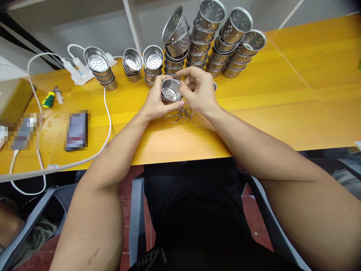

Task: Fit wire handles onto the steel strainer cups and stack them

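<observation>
The yellow table (296, 113) bears nested perforated cups (199, 47) behind the left hand's (156, 98) cup (170, 91).

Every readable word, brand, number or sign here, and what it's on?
Legible text: none.
Left sticker on the table edge: too small to read.
Right sticker: too small, at the frame's edge.
Pixelated dark object, pixelated grey object: obscured, unreadable.
Held metal cup, stacked cups: no lettering visible.

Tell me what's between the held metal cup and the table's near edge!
In the head view: left thumb, then a tangle of thin curved wires, then yellow tabletop.
</observation>
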Demonstrator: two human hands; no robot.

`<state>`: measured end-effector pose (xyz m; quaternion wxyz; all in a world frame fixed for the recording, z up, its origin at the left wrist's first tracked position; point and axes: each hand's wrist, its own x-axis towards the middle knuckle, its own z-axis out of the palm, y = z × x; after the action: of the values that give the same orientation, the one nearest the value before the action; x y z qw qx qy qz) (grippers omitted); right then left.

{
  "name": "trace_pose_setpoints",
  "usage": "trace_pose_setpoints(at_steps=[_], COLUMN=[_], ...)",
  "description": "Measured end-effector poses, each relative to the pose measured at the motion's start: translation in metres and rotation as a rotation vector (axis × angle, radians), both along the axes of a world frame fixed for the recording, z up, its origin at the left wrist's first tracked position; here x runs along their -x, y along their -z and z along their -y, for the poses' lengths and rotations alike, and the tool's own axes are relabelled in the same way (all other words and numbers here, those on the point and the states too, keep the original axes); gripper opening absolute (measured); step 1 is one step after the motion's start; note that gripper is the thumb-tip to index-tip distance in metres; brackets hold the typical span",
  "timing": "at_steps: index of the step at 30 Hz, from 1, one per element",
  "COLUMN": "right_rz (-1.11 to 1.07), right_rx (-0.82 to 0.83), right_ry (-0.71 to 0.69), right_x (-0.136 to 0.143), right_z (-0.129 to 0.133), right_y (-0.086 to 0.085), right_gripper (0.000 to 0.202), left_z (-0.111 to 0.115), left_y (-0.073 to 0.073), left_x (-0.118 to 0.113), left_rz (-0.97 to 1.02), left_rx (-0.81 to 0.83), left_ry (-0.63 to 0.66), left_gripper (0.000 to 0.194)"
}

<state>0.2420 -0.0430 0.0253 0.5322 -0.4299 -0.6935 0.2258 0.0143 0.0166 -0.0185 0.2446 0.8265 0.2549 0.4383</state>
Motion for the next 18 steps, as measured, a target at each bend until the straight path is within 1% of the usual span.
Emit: trace_pose_setpoints(at_steps=[2,7,9,11,15,18], right_rz=[-0.028,-0.054,-0.045,-0.048,-0.078,-0.086], right_rx=[0.015,0.136,0.169,0.183,0.173,0.176], right_ry=[-0.048,-0.301,-0.356,-0.353,-0.313,-0.309], right_x=[-0.001,-0.013,-0.017,-0.018,-0.016,-0.014], right_z=[0.004,0.012,0.014,0.014,0.011,0.01], right_y=[-0.007,-0.023,-0.027,-0.029,-0.029,-0.028], right_gripper=[0.062,0.084,0.088,0.088,0.089,0.089], left_z=[-0.001,-0.005,-0.003,0.0,0.001,-0.001], left_y=[0.001,0.001,-0.001,-0.004,-0.005,-0.003], left_x=[0.001,0.006,0.008,0.009,0.006,0.004], left_rz=[0.013,0.086,0.077,0.062,0.038,0.011], left_rx=[0.012,0.038,0.066,0.084,0.041,0.034], left_ry=[0.009,0.049,0.068,0.082,0.095,0.079], left_gripper=[0.118,0.109,0.105,0.102,0.11,0.107])
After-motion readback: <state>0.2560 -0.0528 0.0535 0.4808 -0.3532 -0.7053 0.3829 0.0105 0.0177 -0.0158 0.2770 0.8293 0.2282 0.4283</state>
